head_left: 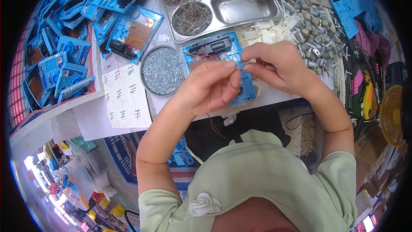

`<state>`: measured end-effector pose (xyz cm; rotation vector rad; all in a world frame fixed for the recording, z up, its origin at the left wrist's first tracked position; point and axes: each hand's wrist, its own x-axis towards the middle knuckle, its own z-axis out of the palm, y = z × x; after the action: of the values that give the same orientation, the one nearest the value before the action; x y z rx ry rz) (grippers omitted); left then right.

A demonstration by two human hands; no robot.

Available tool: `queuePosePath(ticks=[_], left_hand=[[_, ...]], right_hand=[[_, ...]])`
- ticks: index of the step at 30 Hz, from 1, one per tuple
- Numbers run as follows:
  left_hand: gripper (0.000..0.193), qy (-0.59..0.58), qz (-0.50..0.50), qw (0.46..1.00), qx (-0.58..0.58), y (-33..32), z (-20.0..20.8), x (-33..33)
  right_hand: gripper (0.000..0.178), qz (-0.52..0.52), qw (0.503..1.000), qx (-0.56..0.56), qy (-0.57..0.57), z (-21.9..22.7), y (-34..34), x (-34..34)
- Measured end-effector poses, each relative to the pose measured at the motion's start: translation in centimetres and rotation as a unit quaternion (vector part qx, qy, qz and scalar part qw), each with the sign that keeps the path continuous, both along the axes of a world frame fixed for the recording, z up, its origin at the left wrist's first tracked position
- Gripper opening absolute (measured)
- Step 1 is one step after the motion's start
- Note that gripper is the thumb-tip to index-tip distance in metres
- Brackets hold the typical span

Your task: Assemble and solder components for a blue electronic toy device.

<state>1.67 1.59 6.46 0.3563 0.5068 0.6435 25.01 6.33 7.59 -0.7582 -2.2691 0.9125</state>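
My left hand [213,83] and my right hand [281,66] meet over a blue plastic casing [247,88] at the table's near edge. Thumb and forefinger of each are pinched together, fingertips almost touching. Something small and bluish sits between them, too small and covered to name. The casing lies open side up under my hands. It holds a black oblong part [216,46], thin wires and a brown board [201,63]; my fingers hide much of its middle. Left of the casing stands a round metal dish [143,69] full of tiny silvery screw-like parts.
A steel compartment tray [167,17] with dark coiled metal bits stands behind. White plastic pieces [262,32] and a heap of small motors [315,30] lie right. Wired blue casings [133,30] pile up left, near a sheet with handwriting [128,99]. A yellow basket [391,116] is far right.
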Motion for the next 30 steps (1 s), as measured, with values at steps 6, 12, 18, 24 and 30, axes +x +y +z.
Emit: queuePosePath(ticks=[6,12,18,24,30], left_hand=[[0.023,0.387,0.123,0.856,0.319,0.0,0.2,1.8],[0.023,0.445,0.107,0.753,0.472,0.9,0.1,1.3],[0.036,-0.053,0.005,0.996,0.075,2.1,-0.9,0.0],[0.039,-0.167,0.05,0.984,-0.032,2.1,-1.6,0.6],[0.024,0.397,0.187,0.83,0.345,1.9,0.3,1.5]], right_hand=[[0.018,0.012,0.973,-0.207,0.105,-0.7,1.9,-0.3],[0.023,0.062,0.935,-0.349,-0.021,0.2,3.1,-0.5],[0.013,0.026,0.999,-0.032,0.024,-0.2,2.7,-0.7],[0.019,0.034,0.95,0.306,0.041,-0.5,5.4,-1.8],[0.025,0.055,0.971,-0.233,0.02,0.6,6.5,-1.4]])
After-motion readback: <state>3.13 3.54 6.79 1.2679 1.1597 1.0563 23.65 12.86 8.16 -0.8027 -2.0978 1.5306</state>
